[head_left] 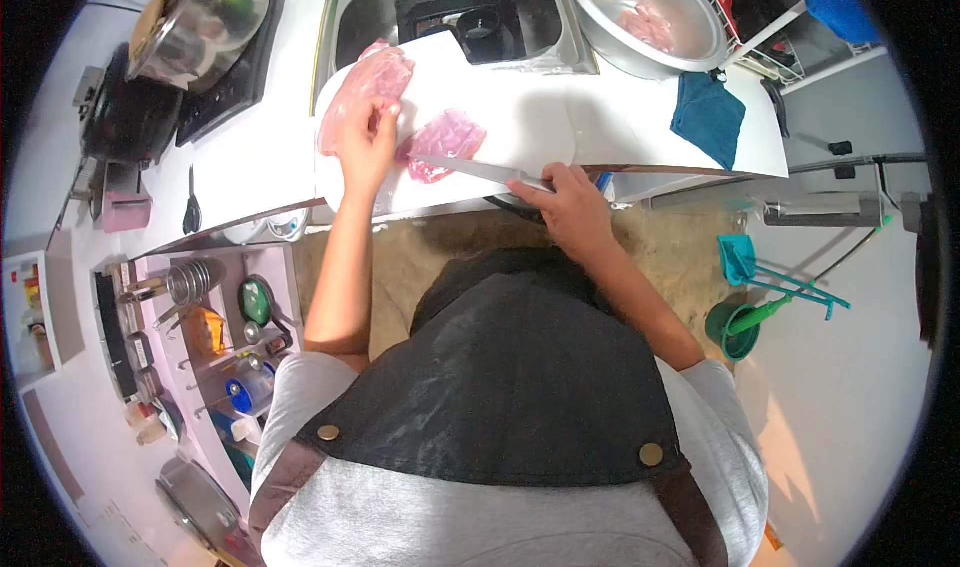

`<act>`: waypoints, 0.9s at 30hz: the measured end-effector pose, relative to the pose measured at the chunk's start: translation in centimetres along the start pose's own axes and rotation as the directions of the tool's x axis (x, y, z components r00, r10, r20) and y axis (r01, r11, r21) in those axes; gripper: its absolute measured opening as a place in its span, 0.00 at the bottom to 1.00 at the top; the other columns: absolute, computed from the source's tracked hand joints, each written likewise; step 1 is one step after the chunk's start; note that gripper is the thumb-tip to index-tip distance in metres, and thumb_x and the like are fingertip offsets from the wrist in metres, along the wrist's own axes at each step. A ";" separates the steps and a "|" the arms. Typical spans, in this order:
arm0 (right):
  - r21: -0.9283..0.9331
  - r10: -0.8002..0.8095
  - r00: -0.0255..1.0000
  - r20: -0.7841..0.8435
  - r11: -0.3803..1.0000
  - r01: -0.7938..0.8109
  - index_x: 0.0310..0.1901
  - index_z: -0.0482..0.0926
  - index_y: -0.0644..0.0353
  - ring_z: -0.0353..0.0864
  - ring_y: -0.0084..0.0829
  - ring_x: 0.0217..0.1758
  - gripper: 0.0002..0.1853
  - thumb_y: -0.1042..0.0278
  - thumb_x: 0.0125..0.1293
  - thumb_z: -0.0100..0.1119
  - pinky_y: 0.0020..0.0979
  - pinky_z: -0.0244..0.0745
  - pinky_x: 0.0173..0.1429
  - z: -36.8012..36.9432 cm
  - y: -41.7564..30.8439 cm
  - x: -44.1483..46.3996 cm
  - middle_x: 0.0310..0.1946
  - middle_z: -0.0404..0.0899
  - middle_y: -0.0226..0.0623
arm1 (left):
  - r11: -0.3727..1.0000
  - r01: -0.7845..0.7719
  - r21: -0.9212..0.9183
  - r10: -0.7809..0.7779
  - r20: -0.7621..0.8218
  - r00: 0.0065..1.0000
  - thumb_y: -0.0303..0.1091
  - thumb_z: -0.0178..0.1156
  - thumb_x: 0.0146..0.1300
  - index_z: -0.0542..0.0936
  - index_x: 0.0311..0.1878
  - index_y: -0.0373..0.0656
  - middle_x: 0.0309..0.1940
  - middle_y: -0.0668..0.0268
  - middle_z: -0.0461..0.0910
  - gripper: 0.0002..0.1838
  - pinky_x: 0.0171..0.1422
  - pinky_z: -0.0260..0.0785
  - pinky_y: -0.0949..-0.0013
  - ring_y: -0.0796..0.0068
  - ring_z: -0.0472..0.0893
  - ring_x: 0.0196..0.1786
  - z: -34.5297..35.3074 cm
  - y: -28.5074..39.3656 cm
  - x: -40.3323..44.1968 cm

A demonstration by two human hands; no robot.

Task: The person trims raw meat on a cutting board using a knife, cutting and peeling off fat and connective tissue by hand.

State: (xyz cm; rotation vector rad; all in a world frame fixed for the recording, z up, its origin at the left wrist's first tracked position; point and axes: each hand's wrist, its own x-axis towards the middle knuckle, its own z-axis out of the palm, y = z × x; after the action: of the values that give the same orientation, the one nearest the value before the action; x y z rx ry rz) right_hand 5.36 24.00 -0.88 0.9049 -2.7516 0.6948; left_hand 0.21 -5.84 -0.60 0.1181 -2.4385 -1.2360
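A large piece of raw meat lies at the left of a white cutting board. My left hand is over its lower right part, thumb and fingers bent together; what they hold, if anything, is hidden. To the right lies a smaller, flatter piece of meat. My right hand is wrapped round the handle of a knife. The blade points left, and its tip part lies over the lower portion of the smaller piece.
Behind the board is a steel sink. A metal bowl with meat pieces stands at the back right, near a blue cloth. Scissors lie on the left counter, below a stove and a pot.
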 end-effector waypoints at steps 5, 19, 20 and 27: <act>-0.052 0.044 0.999 -0.008 0.998 -0.045 0.48 0.81 0.30 0.73 0.36 0.38 0.20 0.70 0.58 0.54 0.37 0.75 0.40 -0.4 0.0 0.8 0.34 0.69 0.34 | 0.998 -0.038 0.052 0.042 -0.090 0.995 0.31 0.66 0.54 0.80 0.34 0.36 0.27 0.62 0.77 0.08 0.37 0.69 0.70 0.70 0.76 0.31 1.4 2.6 -4.5; 0.169 0.125 0.956 0.265 0.970 -0.174 0.60 0.73 0.43 0.78 0.45 0.33 0.25 0.69 0.59 0.52 0.44 0.75 0.39 -2.0 -2.2 2.8 0.35 0.73 0.42 | 0.979 0.185 0.090 -0.166 -0.189 0.968 0.33 0.67 0.40 0.73 0.34 0.38 0.26 0.58 0.74 0.17 0.40 0.69 0.61 0.59 0.75 0.31 2.6 1.3 -5.9; 0.127 0.131 0.953 0.272 0.977 -0.170 0.60 0.73 0.44 0.77 0.44 0.33 0.26 0.71 0.58 0.52 0.42 0.74 0.38 -2.0 -2.4 2.8 0.33 0.73 0.42 | 0.974 0.211 0.084 -0.195 -0.169 0.966 0.31 0.65 0.40 0.72 0.31 0.39 0.24 0.59 0.74 0.14 0.39 0.68 0.60 0.59 0.75 0.30 2.8 1.1 -6.1; -0.021 0.233 0.942 0.242 0.972 -0.235 0.64 0.68 0.45 0.79 0.46 0.35 0.28 0.68 0.59 0.52 0.45 0.76 0.39 -2.6 -0.3 3.1 0.35 0.72 0.43 | 0.958 0.174 0.229 -0.134 -0.179 0.975 0.33 0.65 0.41 0.73 0.28 0.38 0.20 0.61 0.76 0.13 0.33 0.70 0.68 0.72 0.76 0.24 3.1 0.6 -5.5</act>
State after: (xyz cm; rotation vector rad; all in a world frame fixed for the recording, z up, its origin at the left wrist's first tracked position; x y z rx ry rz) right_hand 3.08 23.45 2.34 0.7127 -3.1140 0.6724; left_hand 4.10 -1.71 -3.47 0.4689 -2.4635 -0.9402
